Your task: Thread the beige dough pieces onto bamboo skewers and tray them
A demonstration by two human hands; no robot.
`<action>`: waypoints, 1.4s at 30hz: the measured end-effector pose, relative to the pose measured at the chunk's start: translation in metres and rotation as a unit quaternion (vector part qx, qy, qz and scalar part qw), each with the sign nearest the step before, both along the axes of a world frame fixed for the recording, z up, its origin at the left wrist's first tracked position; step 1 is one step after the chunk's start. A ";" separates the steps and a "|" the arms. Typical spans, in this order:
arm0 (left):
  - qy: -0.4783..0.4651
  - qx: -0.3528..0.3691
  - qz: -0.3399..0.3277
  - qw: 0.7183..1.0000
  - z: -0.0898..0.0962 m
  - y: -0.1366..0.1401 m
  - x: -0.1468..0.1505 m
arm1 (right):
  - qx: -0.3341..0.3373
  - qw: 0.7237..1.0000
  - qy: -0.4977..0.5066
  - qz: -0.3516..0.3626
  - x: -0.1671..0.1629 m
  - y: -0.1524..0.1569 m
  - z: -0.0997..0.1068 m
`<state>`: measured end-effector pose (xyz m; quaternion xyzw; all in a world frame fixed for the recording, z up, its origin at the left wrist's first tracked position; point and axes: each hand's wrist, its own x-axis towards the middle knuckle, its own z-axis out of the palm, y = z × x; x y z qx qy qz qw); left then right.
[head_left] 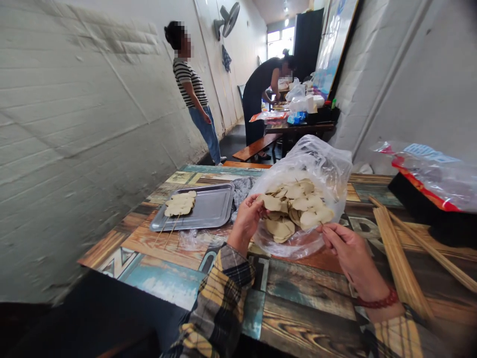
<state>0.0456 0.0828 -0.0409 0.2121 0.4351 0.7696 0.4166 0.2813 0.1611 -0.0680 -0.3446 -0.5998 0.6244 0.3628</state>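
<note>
My left hand [249, 219] pinches a pale flat slice [273, 203] at the left side of an open clear plastic bag [328, 164]. Many similar thin, rounded slices [279, 228] are heaped in the bag. On the bag's right, my right hand [346, 248] is closed, thumb against forefinger, at the lower end of what looks like a thin skewer threaded with slices [311, 217]. Most of that skewer is hidden by the slices. To the left, a metal tray [214, 206] bears skewered slices [181, 203], their sticks jutting over its near edge.
A bundle of bamboo skewers [400, 263] lies right of my right hand. Behind it stands a black container [413, 196] with red-edged plastic packaging [439, 169]. Farther back are a standing person [192, 84], another bending person [261, 89], and a bench [257, 146].
</note>
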 end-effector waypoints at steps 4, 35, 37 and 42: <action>-0.012 0.013 0.000 1.000 0.006 -0.001 0.003 | -0.009 1.000 0.001 -0.005 0.000 -0.002 0.002; 0.458 -0.116 0.176 0.864 -0.023 -0.021 0.001 | -0.003 0.999 0.032 -0.016 0.002 -0.004 0.014; 0.501 -0.121 0.150 0.843 -0.026 -0.021 -0.001 | 0.001 0.999 0.029 -0.015 0.002 -0.004 0.014; 0.617 -0.147 0.062 0.771 -0.026 -0.023 -0.001 | 0.013 1.000 0.022 -0.013 0.002 -0.003 0.014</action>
